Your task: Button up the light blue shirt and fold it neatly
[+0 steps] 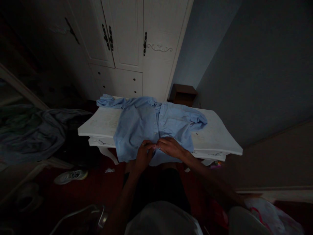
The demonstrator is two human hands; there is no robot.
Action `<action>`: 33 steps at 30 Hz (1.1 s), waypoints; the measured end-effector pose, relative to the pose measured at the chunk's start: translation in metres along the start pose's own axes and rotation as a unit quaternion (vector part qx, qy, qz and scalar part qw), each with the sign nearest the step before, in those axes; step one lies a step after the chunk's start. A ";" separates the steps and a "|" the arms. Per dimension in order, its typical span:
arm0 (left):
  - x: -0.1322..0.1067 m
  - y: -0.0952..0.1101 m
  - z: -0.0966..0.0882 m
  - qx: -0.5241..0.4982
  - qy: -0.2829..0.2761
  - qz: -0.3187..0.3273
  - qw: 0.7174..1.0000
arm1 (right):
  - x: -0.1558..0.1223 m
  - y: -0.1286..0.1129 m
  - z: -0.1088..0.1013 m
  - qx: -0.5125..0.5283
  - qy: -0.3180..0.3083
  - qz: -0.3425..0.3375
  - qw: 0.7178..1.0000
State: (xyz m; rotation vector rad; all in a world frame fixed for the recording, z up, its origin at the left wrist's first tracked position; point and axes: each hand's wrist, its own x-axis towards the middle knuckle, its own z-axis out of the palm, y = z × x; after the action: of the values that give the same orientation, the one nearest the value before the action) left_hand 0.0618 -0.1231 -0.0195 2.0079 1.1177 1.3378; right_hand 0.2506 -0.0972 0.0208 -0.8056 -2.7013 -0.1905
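Note:
A light blue button-up shirt [139, 119] lies front up across a white table [212, 135], its hem hanging over the near edge. Its front is open near the collar, with a row of buttons along the left panel's edge. One sleeve reaches out to the far left; the other is bunched at the right. At the lower front edge, my left hand [146, 151] pinches the cloth, a ring on one finger. My right hand [170, 146] meets it there, fingers closed on the same part of the shirt. Whatever sits between the fingertips is too small and dim to make out.
A white wardrobe [127, 36] with dark handles stands behind the table. A brown box [183, 93] is in the corner by the wall. Clothes [36, 133] hang at the left, a shoe [70, 176] rests on the red floor, and a plastic bag [276, 215] lies lower right.

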 end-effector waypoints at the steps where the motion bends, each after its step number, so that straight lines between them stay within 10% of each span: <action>1: 0.000 0.000 0.001 -0.003 0.001 -0.008 1.000 | -0.001 0.000 0.002 0.013 0.008 0.002 1.000; 15: -0.009 0.018 -0.010 -0.023 -0.068 -0.008 0.997 | -0.010 0.000 0.019 0.091 0.114 0.063 0.987; 33: -0.017 0.008 0.012 0.084 0.003 0.013 0.996 | -0.011 0.000 0.018 0.175 0.071 0.101 0.977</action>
State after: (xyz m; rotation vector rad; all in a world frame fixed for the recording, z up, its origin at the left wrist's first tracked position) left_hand 0.0730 -0.1412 -0.0269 2.1434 1.2484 1.3020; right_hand 0.2547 -0.0990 0.0000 -0.9077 -2.4020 0.2580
